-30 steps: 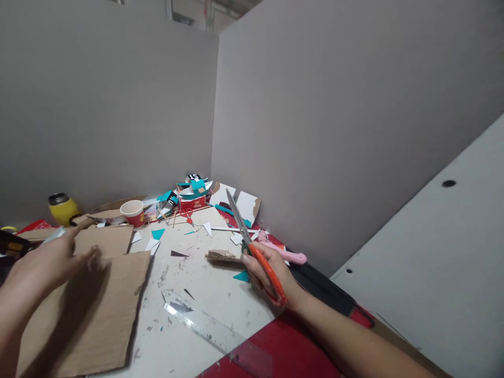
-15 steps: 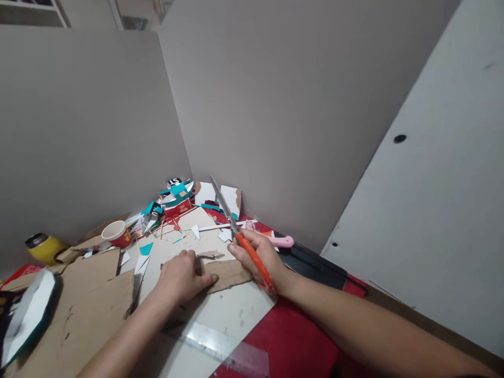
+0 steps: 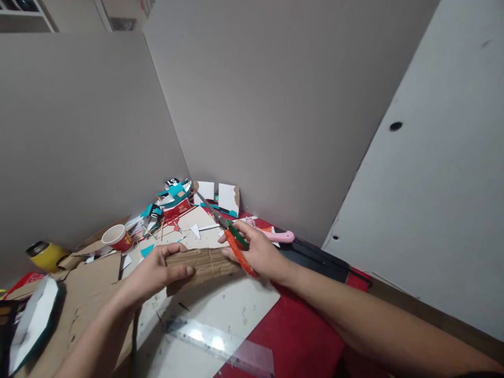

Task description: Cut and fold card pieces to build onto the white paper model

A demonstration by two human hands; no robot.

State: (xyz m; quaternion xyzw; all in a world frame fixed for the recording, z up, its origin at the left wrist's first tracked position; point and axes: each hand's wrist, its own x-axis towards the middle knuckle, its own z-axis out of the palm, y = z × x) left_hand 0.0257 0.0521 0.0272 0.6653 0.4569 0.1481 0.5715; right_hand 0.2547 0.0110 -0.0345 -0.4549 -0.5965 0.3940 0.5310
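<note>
While my left hand [image 3: 157, 273] gripped the left end of the cardboard strip [image 3: 202, 265], thumb on top and fingers curled under its near edge, my right hand [image 3: 255, 254] met the strip's right end. That hand was closed around the orange-handled scissors [image 3: 230, 236], whose blades lay nearly together and pointed toward the upper left of the frame, over the scraps [image 3: 173, 202] piled in the corner. Its fingertips also touched the strip; whether they pinched it I could not tell. The strip sat at the centre of the frame, lifted a little off the white board [image 3: 232, 310], bowed slightly, with a shadow beneath it.

In my judgement, good practice at this step was to keep the strip taut and level between both hands, hold it near the intended cut, and keep the left fingers well clear of the blade line. The blades should open fully and meet the edge square, since corrugated card tends to crush under a shallow bite.

Noted nearby: a clear ruler [image 3: 218, 346] at lower centre, a large cardboard sheet [image 3: 94, 294] at lower left, a paper cup [image 3: 117, 237] and a yellow flask [image 3: 44, 254] at far left, and a pink knife [image 3: 281, 237] beyond the right hand.
</note>
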